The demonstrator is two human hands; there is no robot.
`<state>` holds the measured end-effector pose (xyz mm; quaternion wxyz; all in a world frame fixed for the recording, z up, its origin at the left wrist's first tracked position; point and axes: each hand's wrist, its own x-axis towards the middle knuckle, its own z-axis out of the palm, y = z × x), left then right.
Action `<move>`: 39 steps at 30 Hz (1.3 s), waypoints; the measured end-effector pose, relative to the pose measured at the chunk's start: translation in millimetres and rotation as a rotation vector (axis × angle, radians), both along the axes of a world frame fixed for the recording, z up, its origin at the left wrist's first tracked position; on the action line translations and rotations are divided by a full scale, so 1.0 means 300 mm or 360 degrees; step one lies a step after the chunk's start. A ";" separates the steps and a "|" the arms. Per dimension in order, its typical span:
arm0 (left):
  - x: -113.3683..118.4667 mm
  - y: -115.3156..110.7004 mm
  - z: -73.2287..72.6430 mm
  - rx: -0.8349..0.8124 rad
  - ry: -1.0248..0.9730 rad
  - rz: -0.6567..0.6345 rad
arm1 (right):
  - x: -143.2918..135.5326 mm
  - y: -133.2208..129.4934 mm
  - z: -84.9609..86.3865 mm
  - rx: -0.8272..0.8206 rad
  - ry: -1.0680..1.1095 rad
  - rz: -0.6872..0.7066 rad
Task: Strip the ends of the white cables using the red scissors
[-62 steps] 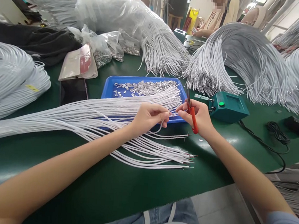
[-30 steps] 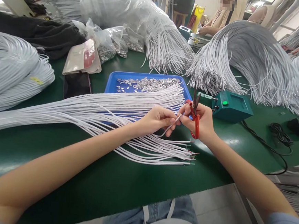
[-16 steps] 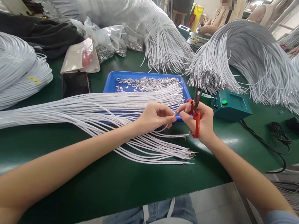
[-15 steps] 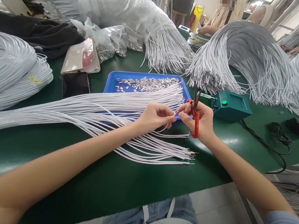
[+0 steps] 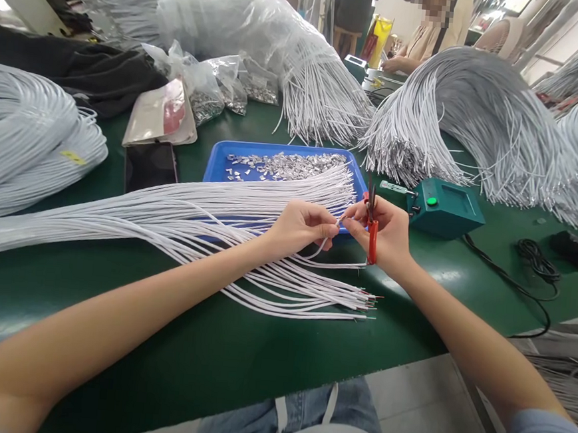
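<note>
Between the fingertips of my left hand [image 5: 304, 230], the end of a white cable [image 5: 321, 245] is pinched. My right hand [image 5: 388, 231] holds a pair of red-handled scissors [image 5: 372, 242], blades pointing up, while its thumb and forefinger meet at the tip of that cable. Whatever lies exactly under those fingertips is too small to make out. Beneath both hands runs a bundle of white cables [image 5: 205, 196], its upper ends over a blue tray [image 5: 213, 162] of small metal pieces [image 5: 297, 166]. Closer to me, several cable ends [image 5: 362, 301] show thin coloured wires.
A green device [image 5: 447, 209] with a lit button stands right of the tray, its black cord [image 5: 508, 284] trailing away. Behind are cable bundles [image 5: 507, 120] and bags of metal parts [image 5: 213, 90]. A phone [image 5: 151, 166] and cable coil [image 5: 30, 136] lie left. Another person [image 5: 411, 59] sits beyond.
The scissors have turned slightly in my right hand, their handle shifting a little left. My right fingertips have moved slightly at the cable tip. My left hand keeps its pinch. The view has shifted slightly.
</note>
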<state>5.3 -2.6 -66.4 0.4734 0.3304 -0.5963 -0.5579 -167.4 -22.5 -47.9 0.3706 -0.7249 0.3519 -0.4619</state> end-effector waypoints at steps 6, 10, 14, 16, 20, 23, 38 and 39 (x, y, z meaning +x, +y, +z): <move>0.002 0.003 0.005 0.0042 0.0036 -0.0089 | 0.007 -0.003 0.006 0.0084 -0.0057 0.0059; -0.013 0.026 0.010 -0.0031 -0.0074 -0.0168 | -0.003 -0.043 -0.012 0.0034 -0.0073 -0.0045; -0.029 0.061 0.008 -0.0504 -0.0594 -0.0203 | -0.023 -0.105 -0.044 0.0008 0.0020 -0.0274; -0.032 0.074 0.007 -0.0729 -0.0954 -0.0223 | -0.032 -0.127 -0.056 -0.0014 0.0088 -0.0376; -0.032 0.086 0.017 -0.0944 -0.1664 -0.0174 | -0.046 -0.145 -0.056 -0.0120 0.0317 -0.0604; -0.035 0.093 0.039 -0.0970 -0.2026 -0.0180 | -0.051 -0.149 -0.047 -0.0142 0.0400 -0.0692; 0.013 0.090 0.153 -0.0786 -0.2443 0.0005 | -0.045 -0.154 -0.063 -0.0032 0.0273 -0.0636; 0.032 0.077 0.166 -0.0722 -0.2548 0.0083 | -0.044 -0.153 -0.062 -0.0029 0.0272 -0.0637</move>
